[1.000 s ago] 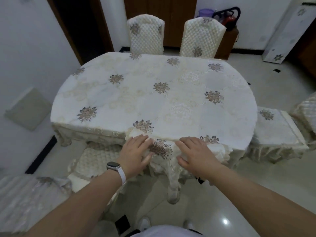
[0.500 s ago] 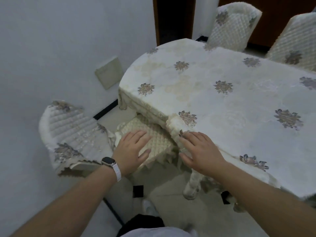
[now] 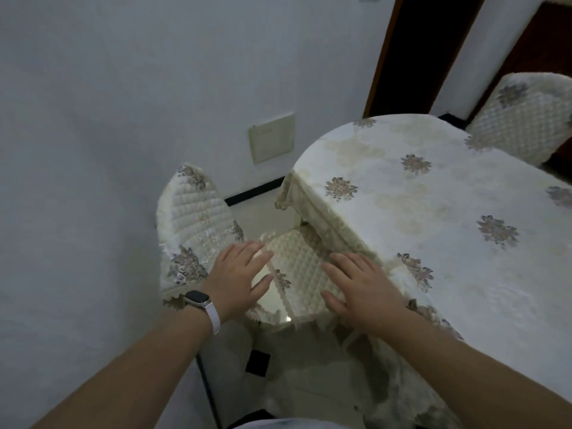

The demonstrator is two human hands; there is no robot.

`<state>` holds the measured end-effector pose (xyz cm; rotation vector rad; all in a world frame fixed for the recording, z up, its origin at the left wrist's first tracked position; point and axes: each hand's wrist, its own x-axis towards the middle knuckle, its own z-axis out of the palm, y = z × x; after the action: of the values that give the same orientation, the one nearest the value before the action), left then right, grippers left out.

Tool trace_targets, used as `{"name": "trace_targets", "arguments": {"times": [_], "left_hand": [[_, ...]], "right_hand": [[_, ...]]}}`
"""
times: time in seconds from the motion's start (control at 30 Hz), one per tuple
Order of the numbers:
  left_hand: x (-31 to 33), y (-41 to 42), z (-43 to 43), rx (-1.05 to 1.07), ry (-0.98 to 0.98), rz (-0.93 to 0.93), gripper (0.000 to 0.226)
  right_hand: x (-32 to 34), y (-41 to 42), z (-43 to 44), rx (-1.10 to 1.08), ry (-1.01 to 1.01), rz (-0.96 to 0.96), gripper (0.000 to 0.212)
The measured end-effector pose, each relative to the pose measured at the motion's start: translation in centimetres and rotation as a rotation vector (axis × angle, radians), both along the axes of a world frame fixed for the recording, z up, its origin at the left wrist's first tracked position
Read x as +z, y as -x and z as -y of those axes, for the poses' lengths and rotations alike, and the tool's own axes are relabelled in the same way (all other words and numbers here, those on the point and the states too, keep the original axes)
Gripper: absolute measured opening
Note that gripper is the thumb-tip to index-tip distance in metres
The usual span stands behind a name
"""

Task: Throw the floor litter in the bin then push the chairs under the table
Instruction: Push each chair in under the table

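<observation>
Both my hands are flat, fingers straight and spread, grasping nothing. Left hand (image 3: 238,280) sits over the 8 o'clock edge of the near chair (image 3: 193,230) seat (image 3: 298,261). Right hand (image 3: 362,286) is at the seat's 4 o'clock, just beside the table (image 3: 433,243) and its hanging cloth. Can't tell if the palms touch the seat. The seat's far end is tucked under the table edge, with the backrest at 9 o'clock by the wall. Far chair (image 3: 520,119) at the table's 1 o'clock. Watch (image 3: 198,300) on left wrist.
</observation>
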<state>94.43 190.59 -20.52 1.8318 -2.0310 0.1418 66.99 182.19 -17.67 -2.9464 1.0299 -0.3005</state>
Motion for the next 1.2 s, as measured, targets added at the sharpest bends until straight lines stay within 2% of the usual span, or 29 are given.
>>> {"name": "trace_targets", "arguments": {"times": [0.1,0.33,0.6,0.77,0.87,0.97,1.2], "left_hand": [[-0.1,-1.9,0.3,0.053,-0.027,-0.014,0.043],[0.3,-7.8,-0.6,0.380,0.006,-0.130,0.045],[-0.7,-13.1,-1.8,0.721,-0.110,-0.272,0.053],[-1.3,-14.5,-0.5,0.794,-0.122,-0.366,0.055],[-1.0,-14.6,0.2,0.877,-0.124,-0.482,0.051],[-1.5,-15.1,1.1,0.944,-0.141,-0.589,0.057],[-1.9,-14.6,2.0,1.026,-0.152,-0.717,0.069]], "right_hand": [[0.1,-2.6,0.9,0.046,0.036,0.037,0.053],[-0.9,-10.6,2.2,0.189,-0.005,0.072,0.049],[-1.8,-19.0,6.3,0.377,-0.025,0.075,0.049],[-2.9,-25.4,10.0,0.562,-0.122,0.081,0.050],[-3.1,-30.2,12.0,0.679,-0.144,0.093,0.050],[-3.4,-35.4,13.8,0.815,-0.188,0.079,0.052],[-4.1,-42.9,14.6,1.125,-0.132,0.024,0.054]]}}
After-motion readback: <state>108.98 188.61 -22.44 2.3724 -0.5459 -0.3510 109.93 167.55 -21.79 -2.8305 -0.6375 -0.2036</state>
